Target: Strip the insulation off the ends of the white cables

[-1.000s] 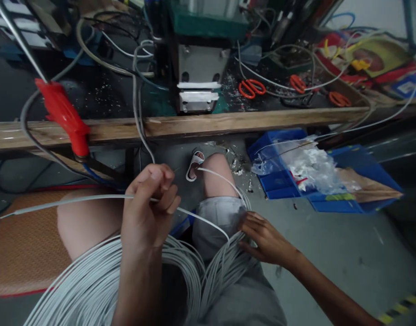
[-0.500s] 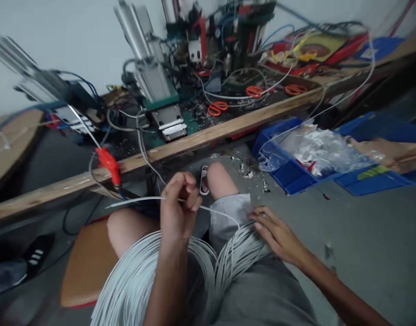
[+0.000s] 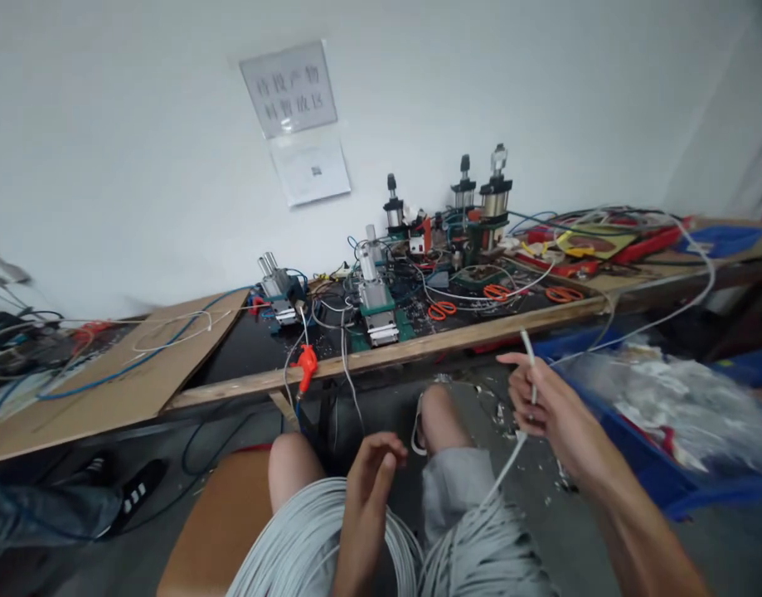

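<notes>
A large coil of grey-white cable (image 3: 331, 531) lies across my lap. My right hand (image 3: 551, 406) is raised above my right knee and is closed round one strand of that cable (image 3: 508, 460), whose free end sticks up past my fingers. My left hand (image 3: 371, 477) hovers over the coil between my knees, fingers loosely curled and apart, holding nothing.
A wooden-edged workbench (image 3: 418, 348) stands ahead with small pneumatic presses (image 3: 376, 303), tangled wires, orange scissors (image 3: 441, 310) and a red-handled tool (image 3: 306, 363) hanging at its front edge. Blue bins with plastic bags (image 3: 667, 406) sit on the floor at right. An orange stool (image 3: 215, 531) is under my left leg.
The camera has tilted up and back. The strand has passed from my left hand to my right, which lifted it up and to the right. My left hand let go and dropped toward the coil.
</notes>
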The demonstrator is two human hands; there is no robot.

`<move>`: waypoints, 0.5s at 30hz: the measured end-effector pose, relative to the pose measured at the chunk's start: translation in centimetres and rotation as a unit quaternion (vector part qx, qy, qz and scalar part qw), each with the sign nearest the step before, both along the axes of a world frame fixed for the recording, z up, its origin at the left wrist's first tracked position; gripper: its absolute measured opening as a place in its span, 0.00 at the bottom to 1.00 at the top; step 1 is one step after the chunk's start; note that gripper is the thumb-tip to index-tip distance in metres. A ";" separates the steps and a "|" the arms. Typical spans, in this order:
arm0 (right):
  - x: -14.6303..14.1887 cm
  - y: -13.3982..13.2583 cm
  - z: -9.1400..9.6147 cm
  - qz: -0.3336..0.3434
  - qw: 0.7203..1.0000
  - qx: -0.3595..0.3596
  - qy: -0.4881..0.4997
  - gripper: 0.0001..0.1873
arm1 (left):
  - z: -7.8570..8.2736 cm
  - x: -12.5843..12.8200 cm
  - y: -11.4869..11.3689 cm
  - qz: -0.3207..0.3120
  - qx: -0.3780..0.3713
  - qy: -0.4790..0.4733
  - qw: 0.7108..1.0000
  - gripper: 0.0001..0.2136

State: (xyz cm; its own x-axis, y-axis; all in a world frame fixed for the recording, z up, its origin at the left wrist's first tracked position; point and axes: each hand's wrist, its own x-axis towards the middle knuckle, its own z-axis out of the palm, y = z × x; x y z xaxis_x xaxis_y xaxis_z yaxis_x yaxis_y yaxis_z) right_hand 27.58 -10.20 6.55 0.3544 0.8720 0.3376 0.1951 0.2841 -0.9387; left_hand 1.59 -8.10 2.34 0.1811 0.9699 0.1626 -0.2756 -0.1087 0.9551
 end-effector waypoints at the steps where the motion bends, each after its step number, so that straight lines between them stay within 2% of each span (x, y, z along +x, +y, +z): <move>1: -0.5 0.0 0.7 -0.008 1.000 0.009 -0.006 0.25 | 0.1 -0.2 -0.4 0.009 -0.002 0.003 1.000 0.14; 4: -4.0 0.1 2.3 -0.004 0.998 0.031 -0.052 0.24 | 1.3 0.1 -1.1 0.038 0.011 -0.005 0.999 0.16; 8: -9.4 0.8 3.1 0.057 0.990 0.054 -0.115 0.26 | 5.2 0.8 -0.7 0.089 0.057 -0.022 0.994 0.16; 12: -11.4 0.9 1.4 0.059 0.981 0.070 -0.171 0.22 | 8.7 0.8 0.2 0.126 0.079 -0.039 0.988 0.12; 15: -11.5 0.8 -0.4 0.093 0.972 0.085 -0.199 0.21 | 9.5 0.6 0.9 0.117 0.073 -0.044 0.989 0.13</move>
State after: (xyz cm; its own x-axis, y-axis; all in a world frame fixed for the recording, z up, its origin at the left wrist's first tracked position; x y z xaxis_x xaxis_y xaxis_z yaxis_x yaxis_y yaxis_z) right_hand 16.12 -9.42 6.12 0.0078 0.8287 0.5597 0.4630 0.4931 -0.7365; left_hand 2.23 -7.18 11.83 -0.0664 0.9487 0.3092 -0.3072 -0.3142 0.8983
